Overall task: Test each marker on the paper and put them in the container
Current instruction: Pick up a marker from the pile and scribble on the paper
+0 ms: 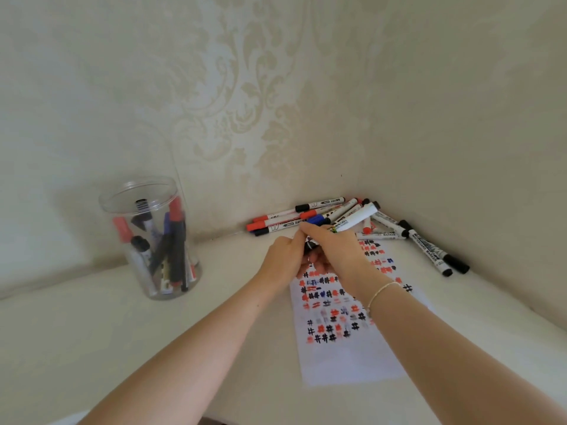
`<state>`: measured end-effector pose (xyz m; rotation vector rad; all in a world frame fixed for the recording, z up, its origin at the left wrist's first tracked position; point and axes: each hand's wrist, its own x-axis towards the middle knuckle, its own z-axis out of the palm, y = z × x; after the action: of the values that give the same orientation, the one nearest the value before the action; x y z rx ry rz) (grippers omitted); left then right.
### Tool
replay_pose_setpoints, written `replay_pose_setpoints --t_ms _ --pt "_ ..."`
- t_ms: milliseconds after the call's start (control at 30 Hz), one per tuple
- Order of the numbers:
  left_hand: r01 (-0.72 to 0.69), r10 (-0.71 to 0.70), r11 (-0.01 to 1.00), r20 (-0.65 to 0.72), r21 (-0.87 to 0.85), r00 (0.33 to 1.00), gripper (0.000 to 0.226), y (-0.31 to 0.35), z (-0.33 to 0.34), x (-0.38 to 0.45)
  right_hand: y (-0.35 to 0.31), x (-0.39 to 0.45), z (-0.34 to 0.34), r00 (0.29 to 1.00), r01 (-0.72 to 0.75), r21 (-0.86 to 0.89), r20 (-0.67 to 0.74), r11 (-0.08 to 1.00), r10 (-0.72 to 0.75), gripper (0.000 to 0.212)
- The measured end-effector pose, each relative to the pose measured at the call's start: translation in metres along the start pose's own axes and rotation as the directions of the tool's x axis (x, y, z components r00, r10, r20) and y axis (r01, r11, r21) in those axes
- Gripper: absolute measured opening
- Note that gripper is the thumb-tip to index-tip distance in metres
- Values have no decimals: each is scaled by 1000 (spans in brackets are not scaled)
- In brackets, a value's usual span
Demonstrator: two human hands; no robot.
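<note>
**Marker held over paper; jar part filled**

We see the right hand gripping a white marker, fingers curled round its lower barrel, the body slanting up and right above the top of the paper. The left hand meets it at the dark lower end, fingers curled in close; we cannot tell whether they pinch a cap or the tip. A bracelet sits on the right wrist.

The paper lies flat on the table, covered in red, black and blue test marks.

Behind the hands, a pile of markers lies in the corner against the wall.

Well to the left stands a clear jar, upright, open-topped. It holds several markers leaning on end: red, black and blue caps.
</note>
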<state>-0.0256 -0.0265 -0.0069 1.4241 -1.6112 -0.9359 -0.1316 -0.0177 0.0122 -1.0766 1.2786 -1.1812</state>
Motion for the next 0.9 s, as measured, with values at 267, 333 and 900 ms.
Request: replay_pose_setpoints --t_ms 267,333,900 --pt "120 0 798 199 -590 980 46 12 -10 -11 -12 -3 -10 946 228 120 207 966 -249 22" --pt "232 -106 653 216 -721 971 51 4 -20 -7 -21 -3 -21 943 233 173 201 957 -266 22" --pt "-123 141 967 -66 224 988 55 -22 14 -18 42 -43 -59 986 2 -170 -164 985 -30 28"
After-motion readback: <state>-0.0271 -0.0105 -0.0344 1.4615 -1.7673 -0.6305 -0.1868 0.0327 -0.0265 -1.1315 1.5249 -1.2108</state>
